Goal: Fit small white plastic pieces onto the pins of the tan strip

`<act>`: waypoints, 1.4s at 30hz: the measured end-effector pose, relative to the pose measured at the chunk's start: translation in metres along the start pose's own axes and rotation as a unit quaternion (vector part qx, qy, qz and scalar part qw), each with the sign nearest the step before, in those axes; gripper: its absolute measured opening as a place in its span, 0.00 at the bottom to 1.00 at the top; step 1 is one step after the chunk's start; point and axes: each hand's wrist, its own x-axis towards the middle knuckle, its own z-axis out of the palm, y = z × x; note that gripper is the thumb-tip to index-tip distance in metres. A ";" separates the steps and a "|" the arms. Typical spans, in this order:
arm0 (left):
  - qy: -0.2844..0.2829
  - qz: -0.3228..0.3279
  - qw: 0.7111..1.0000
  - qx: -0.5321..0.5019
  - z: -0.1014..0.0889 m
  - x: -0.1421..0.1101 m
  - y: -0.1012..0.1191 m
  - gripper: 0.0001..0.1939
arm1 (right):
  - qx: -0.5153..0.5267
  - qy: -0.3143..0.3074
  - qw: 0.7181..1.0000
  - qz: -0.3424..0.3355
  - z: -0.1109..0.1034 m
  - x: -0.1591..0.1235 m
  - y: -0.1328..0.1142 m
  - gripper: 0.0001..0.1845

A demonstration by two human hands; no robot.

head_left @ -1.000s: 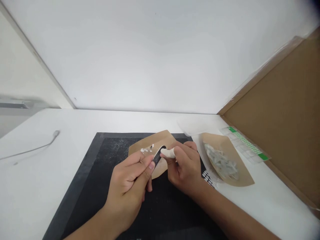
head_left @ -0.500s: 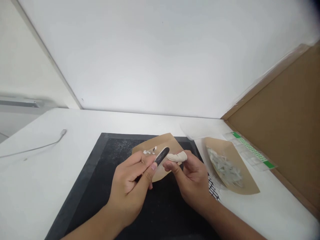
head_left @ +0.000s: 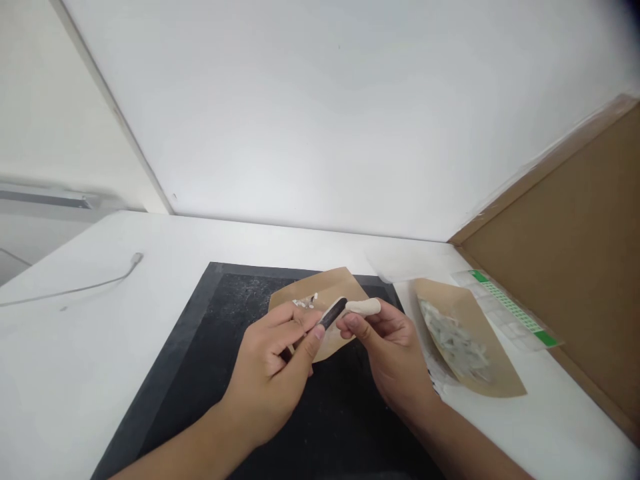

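In the head view, my left hand (head_left: 277, 363) is closed, pinching a flat, dark, round-ended strip with a pale edge (head_left: 334, 312) between thumb and fingers. The strip tilts up to the right. Close to its tip is my right hand (head_left: 393, 350), whose index finger wears a cream finger cot (head_left: 364, 307). The right thumb is bent in by the curled fingers; whatever they hold, if anything, is too small to make out. Beneath both hands lies a brown paper sheet (head_left: 345, 283) with small white bits (head_left: 306, 302) on it.
A black mat (head_left: 195, 373) covers the middle of the white table. To the right sits another brown paper piece (head_left: 500, 360) bearing a heap of pale translucent pieces (head_left: 457, 340). Beyond it lies a clear plastic pack with green strips (head_left: 510, 307) near a cardboard wall (head_left: 575, 213). A cable (head_left: 100, 287) runs at left.
The view has shifted slightly, so everything appears a little further right. The finger in the cot looks straighter, and the left hand still grips the dark strip.
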 end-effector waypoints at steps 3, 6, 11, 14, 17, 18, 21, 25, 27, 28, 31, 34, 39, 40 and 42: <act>0.032 0.000 0.999 0.039 -0.001 0.004 -0.002 0.13 | 0.025 0.003 0.999 0.027 -0.002 0.000 0.005 0.09; 0.041 0.011 0.997 0.069 0.000 0.007 -0.006 0.13 | 0.029 -0.004 0.999 0.039 -0.001 -0.001 0.006 0.10; 0.029 -0.013 0.999 0.028 0.003 0.004 -0.012 0.18 | -0.011 -0.031 0.999 0.028 0.003 -0.003 0.005 0.09; 0.031 -0.015 0.999 -0.010 0.003 0.002 -0.012 0.15 | -0.020 -0.037 0.999 0.034 0.004 -0.004 0.004 0.11; 0.018 0.012 1.000 -0.021 0.002 0.002 -0.008 0.11 | -0.029 -0.039 0.998 0.045 0.005 -0.006 0.000 0.15; 0.013 0.014 0.999 -0.025 0.002 0.002 -0.007 0.11 | -0.031 -0.040 0.998 0.048 0.006 -0.006 -0.001 0.15; 0.011 0.003 0.998 -0.056 0.003 0.002 -0.004 0.10 | -0.032 -0.045 0.997 0.049 0.008 -0.008 -0.005 0.16; 0.015 0.001 0.997 -0.079 0.004 0.002 -0.003 0.09 | -0.028 -0.057 0.997 0.046 0.011 -0.009 -0.008 0.17; 0.014 -0.003 0.996 -0.089 0.004 0.003 -0.003 0.09 | -0.035 -0.058 0.997 0.044 0.011 -0.009 -0.009 0.18; 0.014 -0.008 0.995 -0.093 0.004 0.003 -0.003 0.09 | -0.041 -0.057 0.997 0.043 0.011 -0.009 -0.009 0.18; 0.020 -0.023 0.995 -0.092 0.002 0.005 -0.003 0.07 | -0.062 -0.048 0.996 0.037 0.011 -0.008 -0.009 0.18; 0.021 -0.032 0.995 -0.095 0.001 0.006 -0.004 0.06 | -0.081 -0.045 0.995 0.025 0.011 -0.008 -0.009 0.16; 0.020 -0.028 0.997 -0.076 0.000 0.004 -0.004 0.06 | -0.080 -0.064 0.995 0.011 0.012 -0.008 -0.013 0.13; 0.018 -0.024 0.997 -0.070 -0.001 0.003 -0.004 0.06 | -0.073 -0.070 0.995 0.011 0.012 -0.007 -0.014 0.13; 0.012 -0.012 0.998 -0.058 -0.001 0.003 -0.005 0.06 | -0.060 -0.083 0.995 0.014 0.012 -0.006 -0.017 0.13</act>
